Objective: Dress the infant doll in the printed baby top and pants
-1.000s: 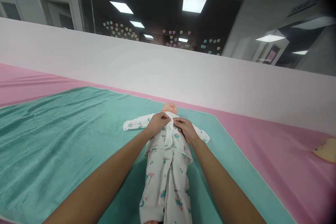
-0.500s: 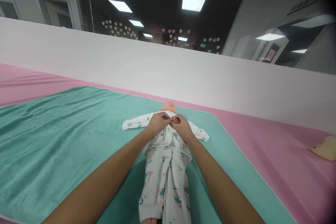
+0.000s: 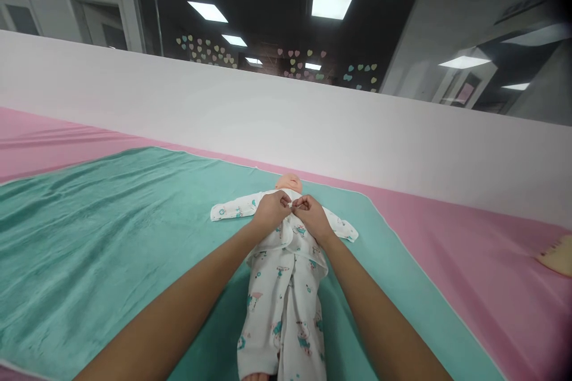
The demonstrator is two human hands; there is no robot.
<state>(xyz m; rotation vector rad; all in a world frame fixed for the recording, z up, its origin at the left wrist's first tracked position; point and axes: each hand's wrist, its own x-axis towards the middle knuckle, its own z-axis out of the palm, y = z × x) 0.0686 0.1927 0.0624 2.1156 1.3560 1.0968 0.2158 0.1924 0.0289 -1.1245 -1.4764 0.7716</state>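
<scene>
A baby doll (image 3: 289, 182) lies on its back, its head at the far end and its feet toward me. It wears a white printed top (image 3: 304, 244) with long sleeves spread out to both sides, and matching trousers (image 3: 268, 297). At the upper chest, just below the doll's chin, my left hand (image 3: 273, 208) pinches the front edge of the top. My right hand (image 3: 310, 214) pinches the same front opening from the other side, fingertips almost touching the left ones. Any fastener between the fingers is too small to make out.
Under the doll spreads a green blanket (image 3: 147, 220) with wrinkles on the left, laid over a pink sheet (image 3: 456, 238). Behind it runs a low white wall (image 3: 250, 113) below a dark window. A pale yellow object (image 3: 557, 255) rests at the far right edge.
Both hands stay at the top's chest opening with only slight finger movement. The whole view has shifted a little; the doll lies as before.
</scene>
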